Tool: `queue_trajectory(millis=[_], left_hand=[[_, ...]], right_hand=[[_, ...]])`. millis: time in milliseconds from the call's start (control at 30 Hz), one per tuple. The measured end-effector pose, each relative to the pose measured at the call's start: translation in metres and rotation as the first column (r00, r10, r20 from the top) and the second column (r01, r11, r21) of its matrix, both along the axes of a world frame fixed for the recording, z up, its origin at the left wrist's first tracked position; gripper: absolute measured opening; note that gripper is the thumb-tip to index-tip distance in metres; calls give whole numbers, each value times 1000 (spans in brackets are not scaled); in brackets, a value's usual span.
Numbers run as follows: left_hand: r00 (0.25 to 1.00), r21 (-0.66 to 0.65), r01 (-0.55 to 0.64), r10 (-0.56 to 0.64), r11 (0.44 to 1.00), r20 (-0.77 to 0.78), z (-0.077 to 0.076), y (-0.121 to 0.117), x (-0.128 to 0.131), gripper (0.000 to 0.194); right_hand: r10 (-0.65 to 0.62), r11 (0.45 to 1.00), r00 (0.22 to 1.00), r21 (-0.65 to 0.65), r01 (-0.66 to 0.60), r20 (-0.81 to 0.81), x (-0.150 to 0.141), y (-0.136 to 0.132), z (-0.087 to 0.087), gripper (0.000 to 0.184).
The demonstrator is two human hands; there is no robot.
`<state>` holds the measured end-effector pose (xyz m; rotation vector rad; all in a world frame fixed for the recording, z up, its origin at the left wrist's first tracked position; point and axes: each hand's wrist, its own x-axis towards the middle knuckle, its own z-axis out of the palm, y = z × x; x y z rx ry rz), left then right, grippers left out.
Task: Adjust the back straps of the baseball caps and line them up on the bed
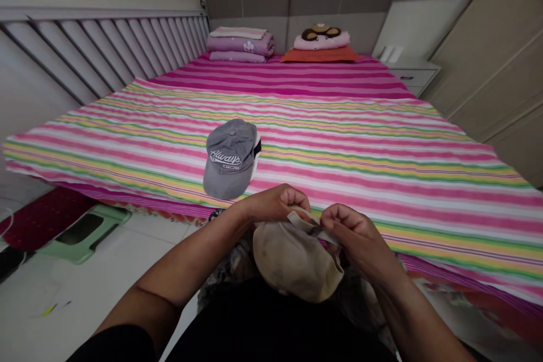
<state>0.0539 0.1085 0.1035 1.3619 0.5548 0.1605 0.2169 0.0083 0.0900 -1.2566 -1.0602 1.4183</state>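
I hold a beige cap (292,263) close to my body at the foot of the bed. My left hand (278,203) is closed in a pinch on the cap's back strap. My right hand (352,232) is closed on the other end of the same strap. A grey cap (229,158) with white lettering lies on the striped bedsheet (360,141), just beyond my left hand.
Folded purple bedding (241,45) and a pink pillow on an orange one (321,45) lie at the headboard. A nightstand (413,73) and wardrobe (496,62) stand on the right. A green stool (85,232) and a red mat (42,218) are on the floor at left.
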Motion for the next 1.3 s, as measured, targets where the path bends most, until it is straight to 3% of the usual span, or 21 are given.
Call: queue_trajectory(millis=[167,333,567,733,867,1133,1300], left_hand=[[1000,-44,16,-16,999,-15,-1,-1,3,19],[985,-135,-15,38,991,170,1,0,-1,38],[999,177,1,-10,984,52,8,-8,-4,26],[992,158,-69,51,985,112,3,-12,-4,24],[985,124,-105,86,987,148,-3,-13,-6,24],[979,92,-146,130,985,157,-7,-16,-9,26],[963,56,-231,221,971,154,-8,-18,-7,30]], right_hand=[[45,992,994,-112,-55,-96,-2,4,-2,30],[-29,991,981,-137,3,-192,-7,4,0,28],[-87,988,987,-140,68,-138,-8,4,0,21],[-149,968,927,-244,66,-343,-11,6,1,19],[-150,962,914,-269,47,-377,-12,6,-3,18],[15,990,978,-132,-44,-210,-6,0,-1,27],[72,997,997,-42,-71,10,-4,-2,-1,29]])
